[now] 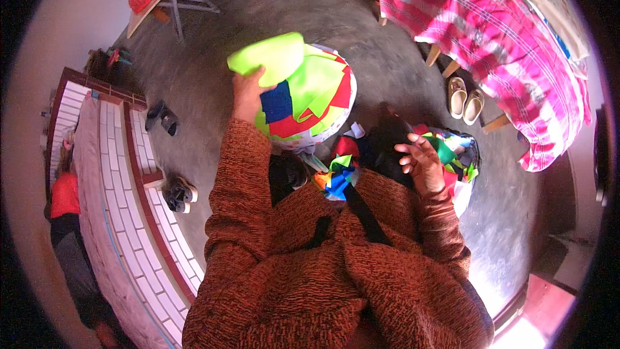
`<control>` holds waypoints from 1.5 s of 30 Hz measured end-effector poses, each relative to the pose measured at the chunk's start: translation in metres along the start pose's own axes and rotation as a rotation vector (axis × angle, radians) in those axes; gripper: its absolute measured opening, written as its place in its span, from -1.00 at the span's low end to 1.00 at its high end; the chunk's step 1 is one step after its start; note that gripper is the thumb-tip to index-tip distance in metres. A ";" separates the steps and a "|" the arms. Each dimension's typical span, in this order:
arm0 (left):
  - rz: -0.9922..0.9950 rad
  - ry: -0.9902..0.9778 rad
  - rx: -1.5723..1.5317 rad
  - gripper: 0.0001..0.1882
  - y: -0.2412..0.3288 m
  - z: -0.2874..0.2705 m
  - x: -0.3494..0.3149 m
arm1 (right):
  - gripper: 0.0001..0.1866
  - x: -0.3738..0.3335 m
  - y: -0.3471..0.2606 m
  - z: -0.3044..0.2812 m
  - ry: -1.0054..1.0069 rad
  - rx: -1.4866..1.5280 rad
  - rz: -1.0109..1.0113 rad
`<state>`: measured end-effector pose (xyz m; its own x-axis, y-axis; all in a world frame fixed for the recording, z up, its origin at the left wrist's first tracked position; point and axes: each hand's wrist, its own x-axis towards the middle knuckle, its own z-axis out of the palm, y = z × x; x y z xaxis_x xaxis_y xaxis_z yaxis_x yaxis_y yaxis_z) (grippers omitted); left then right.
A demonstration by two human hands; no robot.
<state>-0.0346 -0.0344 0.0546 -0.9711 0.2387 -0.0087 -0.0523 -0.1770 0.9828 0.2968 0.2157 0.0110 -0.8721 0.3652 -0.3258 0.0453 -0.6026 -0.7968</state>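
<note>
Left hand (247, 92) lifting green fabric piece (268, 57), long axis left-right

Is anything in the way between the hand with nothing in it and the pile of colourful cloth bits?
Nothing visible is. The right hand hovers open just above the colourful scraps in the bag. The left hand holds a bright green cloth piece.
</note>
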 end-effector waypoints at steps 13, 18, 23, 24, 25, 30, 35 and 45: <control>0.609 0.307 1.453 -0.41 -0.028 -0.034 -0.017 | -0.68 -0.070 0.001 -0.196 0.598 -0.136 -0.134; 0.634 -0.087 1.516 -0.47 -0.055 0.010 -0.023 | -0.73 -0.069 0.026 -0.230 0.739 -0.259 0.024; 0.602 -0.156 1.542 -0.47 -0.079 0.022 -0.027 | -0.76 -0.031 0.058 -0.246 0.707 -0.509 -0.004; 0.597 -0.158 1.534 -0.47 -0.078 0.021 -0.026 | -0.77 -0.020 0.064 -0.246 0.702 -0.552 -0.037; 0.630 -0.162 1.533 -0.48 -0.078 0.021 -0.024 | -0.76 -0.007 0.079 -0.254 0.676 -0.793 -0.234; 0.630 -0.159 1.533 -0.51 -0.075 0.028 -0.028 | -0.40 0.044 0.083 -0.218 0.642 -1.446 -0.004; 0.628 -0.170 1.498 -0.51 -0.073 0.029 -0.028 | -0.38 0.070 0.113 -0.201 0.617 -1.860 0.109; 0.616 -0.178 1.464 -0.51 -0.072 0.031 -0.031 | -0.68 0.049 0.075 -0.236 0.667 -1.392 0.232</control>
<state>0.0059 0.0004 -0.0100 -0.7144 0.6024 0.3560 0.6800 0.7177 0.1501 0.3726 0.3562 -0.1851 -0.4338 0.8251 -0.3619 0.8712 0.2816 -0.4022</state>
